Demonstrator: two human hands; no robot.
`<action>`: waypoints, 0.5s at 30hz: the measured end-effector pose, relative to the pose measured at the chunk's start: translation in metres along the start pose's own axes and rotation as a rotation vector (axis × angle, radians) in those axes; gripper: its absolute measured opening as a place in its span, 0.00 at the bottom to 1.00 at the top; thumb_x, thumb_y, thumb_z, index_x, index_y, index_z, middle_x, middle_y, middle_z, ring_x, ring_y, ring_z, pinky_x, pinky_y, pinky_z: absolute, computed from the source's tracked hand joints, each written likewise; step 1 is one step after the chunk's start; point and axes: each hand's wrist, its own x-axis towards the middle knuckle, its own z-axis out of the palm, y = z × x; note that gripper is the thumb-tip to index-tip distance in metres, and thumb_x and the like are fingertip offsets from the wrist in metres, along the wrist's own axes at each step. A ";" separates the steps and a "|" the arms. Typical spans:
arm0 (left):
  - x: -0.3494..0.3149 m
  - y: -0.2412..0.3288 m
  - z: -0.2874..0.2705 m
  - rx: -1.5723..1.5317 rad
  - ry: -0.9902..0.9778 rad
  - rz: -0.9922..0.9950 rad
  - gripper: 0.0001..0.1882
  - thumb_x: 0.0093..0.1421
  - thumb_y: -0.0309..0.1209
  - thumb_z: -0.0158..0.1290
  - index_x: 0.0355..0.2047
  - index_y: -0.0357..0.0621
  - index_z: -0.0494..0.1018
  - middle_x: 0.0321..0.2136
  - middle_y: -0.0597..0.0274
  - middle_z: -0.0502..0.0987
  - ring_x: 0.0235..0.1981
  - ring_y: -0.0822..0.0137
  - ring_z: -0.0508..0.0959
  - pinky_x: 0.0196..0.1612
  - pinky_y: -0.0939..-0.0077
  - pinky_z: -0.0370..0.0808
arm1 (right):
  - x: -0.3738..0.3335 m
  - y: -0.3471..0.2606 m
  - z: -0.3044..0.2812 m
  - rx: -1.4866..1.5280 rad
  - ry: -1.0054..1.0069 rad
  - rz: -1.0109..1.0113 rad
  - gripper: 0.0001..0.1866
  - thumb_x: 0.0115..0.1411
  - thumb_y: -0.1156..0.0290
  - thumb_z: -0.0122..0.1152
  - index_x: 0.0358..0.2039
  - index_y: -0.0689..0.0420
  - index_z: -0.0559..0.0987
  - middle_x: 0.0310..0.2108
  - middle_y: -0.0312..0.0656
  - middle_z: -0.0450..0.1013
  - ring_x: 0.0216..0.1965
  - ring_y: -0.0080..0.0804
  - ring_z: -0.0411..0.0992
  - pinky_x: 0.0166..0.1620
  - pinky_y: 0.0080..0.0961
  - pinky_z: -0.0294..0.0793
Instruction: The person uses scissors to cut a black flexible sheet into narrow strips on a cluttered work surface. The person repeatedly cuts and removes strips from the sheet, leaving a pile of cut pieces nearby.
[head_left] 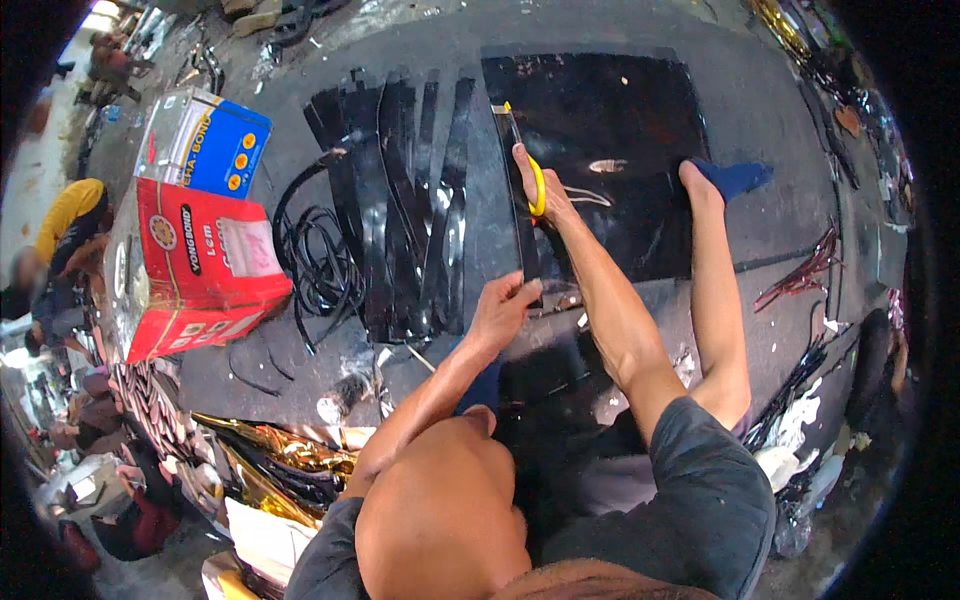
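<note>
My right hand (pixel 545 192) is closed round a tool with a curved yellow handle (pixel 538 186); its slim far end has a yellow tip and a small metal piece, and I cannot make out its exact kind. The tool lies along the left edge of a wide black sheet (pixel 600 130) spread flat on the ground. Nearer to me, my left hand (pixel 502 312) pinches the near end of a narrow black strip (pixel 526 250) at that edge. Left of the sheet, several cut black strips (pixel 400 190) lie side by side, some crossing.
A red box (pixel 205 270) and a blue-and-white box (pixel 215 145) stand at the left, beside a coil of black cord (pixel 325 255). My foot in a blue sock (pixel 735 178) rests on the sheet's right edge. Gold foil (pixel 285 445) lies lower left. A person in yellow (pixel 70 220) bends at far left.
</note>
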 end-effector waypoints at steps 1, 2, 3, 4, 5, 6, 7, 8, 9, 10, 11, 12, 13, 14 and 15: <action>-0.005 0.009 0.000 0.013 -0.002 -0.007 0.18 0.62 0.35 0.52 0.17 0.42 0.63 0.16 0.76 0.61 0.20 0.83 0.59 0.20 0.80 0.55 | 0.010 -0.003 -0.001 0.015 -0.017 0.008 0.62 0.45 0.16 0.30 0.38 0.74 0.76 0.31 0.64 0.74 0.39 0.50 0.73 0.44 0.43 0.68; -0.010 0.019 0.001 0.026 -0.003 -0.015 0.18 0.62 0.34 0.52 0.17 0.42 0.63 0.16 0.76 0.61 0.20 0.83 0.59 0.21 0.80 0.56 | 0.023 -0.007 -0.003 0.031 -0.033 0.016 0.62 0.45 0.16 0.30 0.39 0.74 0.76 0.31 0.64 0.74 0.39 0.50 0.73 0.43 0.44 0.68; -0.013 0.026 -0.002 0.039 0.004 -0.019 0.18 0.62 0.34 0.52 0.17 0.42 0.62 0.16 0.76 0.61 0.21 0.83 0.59 0.21 0.80 0.56 | 0.037 -0.016 -0.002 0.046 -0.057 0.018 0.62 0.45 0.16 0.30 0.39 0.74 0.76 0.31 0.64 0.74 0.39 0.50 0.73 0.43 0.44 0.68; -0.013 0.021 -0.008 0.098 -0.052 0.020 0.10 0.63 0.35 0.51 0.28 0.45 0.73 0.19 0.77 0.66 0.19 0.84 0.61 0.20 0.84 0.57 | 0.045 -0.025 -0.003 0.077 -0.065 -0.013 0.61 0.45 0.16 0.31 0.43 0.71 0.76 0.33 0.65 0.73 0.41 0.51 0.73 0.43 0.46 0.68; -0.015 0.015 -0.010 0.091 -0.061 0.031 0.09 0.63 0.35 0.51 0.30 0.44 0.74 0.21 0.77 0.67 0.21 0.83 0.62 0.22 0.84 0.58 | 0.066 -0.030 0.000 0.089 -0.028 -0.029 0.60 0.45 0.17 0.32 0.44 0.70 0.76 0.34 0.65 0.73 0.41 0.52 0.72 0.43 0.46 0.68; -0.018 0.020 -0.007 0.090 -0.091 0.041 0.09 0.63 0.35 0.51 0.32 0.43 0.75 0.22 0.77 0.68 0.22 0.83 0.63 0.24 0.84 0.60 | 0.100 -0.024 -0.001 0.105 0.028 -0.038 0.60 0.45 0.17 0.32 0.46 0.68 0.76 0.36 0.65 0.73 0.42 0.53 0.72 0.43 0.47 0.68; -0.024 0.026 -0.008 0.080 -0.086 0.045 0.10 0.63 0.35 0.50 0.34 0.42 0.76 0.23 0.76 0.69 0.23 0.83 0.64 0.25 0.84 0.61 | 0.104 -0.040 0.006 0.117 0.048 -0.054 0.59 0.45 0.17 0.33 0.47 0.67 0.76 0.37 0.66 0.73 0.42 0.53 0.72 0.43 0.47 0.68; -0.030 0.034 -0.011 0.098 -0.113 0.058 0.12 0.64 0.35 0.49 0.38 0.40 0.76 0.27 0.75 0.72 0.28 0.81 0.66 0.31 0.83 0.63 | 0.109 -0.054 -0.002 0.054 -0.053 -0.066 0.59 0.47 0.18 0.32 0.56 0.64 0.69 0.49 0.63 0.69 0.50 0.51 0.70 0.48 0.43 0.68; -0.026 0.048 -0.009 0.096 -0.141 0.050 0.12 0.64 0.35 0.49 0.38 0.39 0.76 0.27 0.75 0.72 0.28 0.81 0.66 0.31 0.83 0.63 | 0.139 -0.058 -0.012 0.036 0.049 -0.084 0.62 0.45 0.16 0.32 0.56 0.66 0.69 0.49 0.63 0.69 0.50 0.55 0.69 0.47 0.46 0.69; -0.031 0.056 -0.011 0.086 -0.126 0.022 0.12 0.64 0.35 0.49 0.38 0.38 0.75 0.27 0.75 0.72 0.28 0.81 0.66 0.31 0.83 0.63 | 0.137 -0.070 -0.013 0.056 -0.006 -0.065 0.63 0.44 0.16 0.32 0.56 0.67 0.69 0.48 0.63 0.69 0.49 0.55 0.69 0.46 0.47 0.69; -0.034 0.057 -0.014 0.075 -0.113 -0.006 0.13 0.64 0.35 0.49 0.39 0.38 0.75 0.27 0.75 0.72 0.28 0.81 0.66 0.31 0.83 0.63 | 0.135 -0.082 -0.015 0.075 -0.058 -0.046 0.64 0.43 0.16 0.33 0.55 0.69 0.68 0.48 0.63 0.70 0.48 0.55 0.70 0.45 0.47 0.69; -0.034 0.034 -0.009 -0.016 -0.075 0.167 0.11 0.64 0.35 0.50 0.34 0.39 0.74 0.21 0.76 0.69 0.23 0.83 0.64 0.25 0.84 0.60 | 0.140 -0.093 -0.014 0.065 -0.073 -0.052 0.65 0.43 0.16 0.33 0.55 0.71 0.68 0.47 0.63 0.70 0.47 0.54 0.71 0.44 0.46 0.70; -0.035 0.034 -0.013 0.035 -0.051 0.106 0.11 0.64 0.35 0.50 0.31 0.39 0.72 0.21 0.75 0.68 0.23 0.82 0.64 0.25 0.83 0.60 | 0.144 -0.099 -0.019 0.055 -0.076 -0.047 0.65 0.43 0.15 0.34 0.54 0.72 0.68 0.45 0.62 0.71 0.45 0.52 0.71 0.42 0.45 0.71; -0.036 0.035 -0.021 0.087 -0.028 0.046 0.12 0.64 0.34 0.49 0.28 0.38 0.71 0.21 0.75 0.67 0.24 0.82 0.63 0.25 0.81 0.60 | 0.145 -0.102 -0.018 0.137 -0.028 -0.025 0.62 0.43 0.16 0.35 0.39 0.73 0.77 0.31 0.56 0.74 0.30 0.43 0.74 0.30 0.38 0.71; -0.037 0.036 -0.024 0.133 -0.004 -0.014 0.14 0.64 0.34 0.49 0.25 0.38 0.69 0.20 0.75 0.66 0.24 0.81 0.63 0.25 0.80 0.61 | 0.152 -0.101 -0.020 0.115 -0.036 -0.019 0.60 0.42 0.15 0.36 0.33 0.72 0.77 0.28 0.54 0.73 0.28 0.42 0.73 0.28 0.38 0.70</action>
